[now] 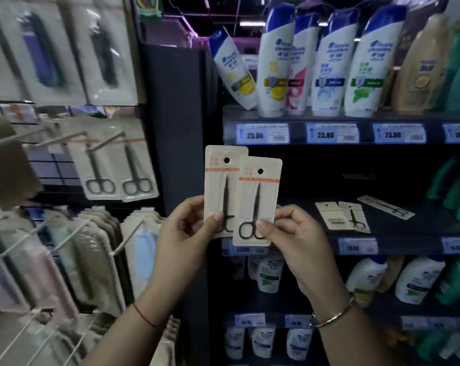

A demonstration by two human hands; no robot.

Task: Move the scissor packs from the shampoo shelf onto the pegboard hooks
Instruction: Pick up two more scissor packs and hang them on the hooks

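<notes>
I hold two white scissor packs upright at chest height in front of the shelf's dark side panel. My left hand [190, 228] pinches the lower part of the rear pack [219, 180]. My right hand [295, 233] pinches the front pack [259, 204], which overlaps the rear one. Three more scissor packs [354, 215] lie flat on the dark shampoo shelf [395, 232] to the right. On the pegboard at the left, two scissor packs [118, 165] hang on white hooks [108, 140].
Shampoo bottles [326, 64] stand on the shelf above, one leaning at its left end [234, 70]. More bottles fill the lower shelves [413, 278]. Long white hooks [126, 239] with other hanging goods stick out at the lower left. Price tags [332, 133] line the shelf edges.
</notes>
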